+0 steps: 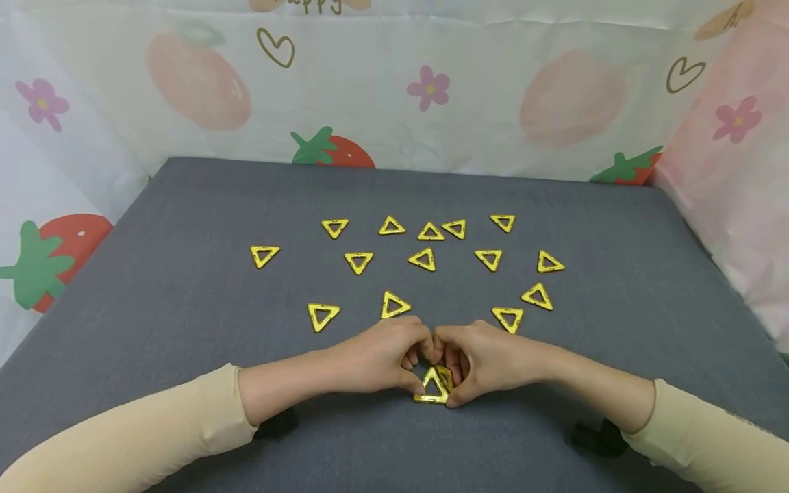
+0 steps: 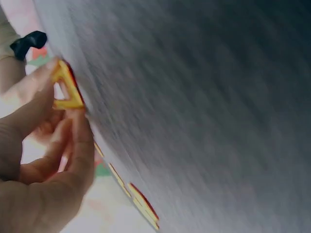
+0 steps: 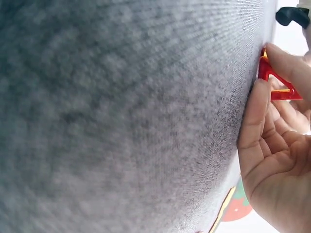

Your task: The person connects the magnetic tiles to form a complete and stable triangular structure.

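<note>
Near the front middle of the table, two triangular magnetic tiles stand leaning together. The front tile (image 1: 439,395) is yellow and faces the head camera; behind it on the right is the back tile (image 1: 446,375), partly hidden. My left hand (image 1: 385,352) pinches the tiles from the left, thumb at the front tile's lower left corner. From the right, my right hand (image 1: 493,359) pinches them, thumb at the lower right corner. The hands' index fingertips meet above the top. Red shows on the tile (image 3: 264,69) in the right wrist view.
Several more yellow triangular tiles lie flat and scattered beyond the hands, including one tile (image 1: 322,316) at left, one tile (image 1: 394,305) just behind the left hand and one tile (image 1: 508,318) behind the right. A grey cloth (image 1: 203,287) covers the table, with a printed curtain (image 1: 370,82) behind.
</note>
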### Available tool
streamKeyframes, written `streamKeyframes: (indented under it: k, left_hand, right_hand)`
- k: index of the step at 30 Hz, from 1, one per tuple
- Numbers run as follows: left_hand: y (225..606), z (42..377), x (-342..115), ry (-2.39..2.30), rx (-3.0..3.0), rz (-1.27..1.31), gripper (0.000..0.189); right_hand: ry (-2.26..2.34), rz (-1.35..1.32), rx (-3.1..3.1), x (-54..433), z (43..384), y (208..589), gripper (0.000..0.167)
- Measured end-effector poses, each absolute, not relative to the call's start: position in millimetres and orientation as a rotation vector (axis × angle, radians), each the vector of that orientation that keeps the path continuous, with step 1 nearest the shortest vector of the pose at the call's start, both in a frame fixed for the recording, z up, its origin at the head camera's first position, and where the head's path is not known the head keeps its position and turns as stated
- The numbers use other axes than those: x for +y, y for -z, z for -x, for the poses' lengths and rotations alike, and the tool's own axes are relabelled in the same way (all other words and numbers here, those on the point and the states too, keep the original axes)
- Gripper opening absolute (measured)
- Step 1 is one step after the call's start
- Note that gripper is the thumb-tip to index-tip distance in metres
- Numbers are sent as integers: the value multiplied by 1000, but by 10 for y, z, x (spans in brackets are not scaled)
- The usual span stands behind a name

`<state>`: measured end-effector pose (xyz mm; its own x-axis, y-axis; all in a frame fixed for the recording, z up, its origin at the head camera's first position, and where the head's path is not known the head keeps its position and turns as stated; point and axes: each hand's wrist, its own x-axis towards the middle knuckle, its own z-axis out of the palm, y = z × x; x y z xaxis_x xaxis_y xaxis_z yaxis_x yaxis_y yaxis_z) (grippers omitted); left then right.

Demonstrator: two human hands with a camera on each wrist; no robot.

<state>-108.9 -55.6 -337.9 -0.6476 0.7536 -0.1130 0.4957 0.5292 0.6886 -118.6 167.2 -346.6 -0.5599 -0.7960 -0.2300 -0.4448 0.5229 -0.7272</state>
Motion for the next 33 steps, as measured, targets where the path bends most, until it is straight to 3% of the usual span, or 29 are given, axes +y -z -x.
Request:
streamKeyframes:
  k: [11, 22, 33]
  left_hand:
    - [3069, 1319, -948, -958, 2628, -966, 29]
    - [2796, 1747, -1688, -1075, 2853, -571, 29]
    - [3070, 2156, -2486, -861, 2889, -238, 47]
  right_hand:
    - [841, 988, 2201, 1663, 1180, 3450, 38]
    - [854, 1024, 2202, 1674, 1179, 3456, 38]
    - [855, 1024, 2206, 1668, 1175, 3443, 38]
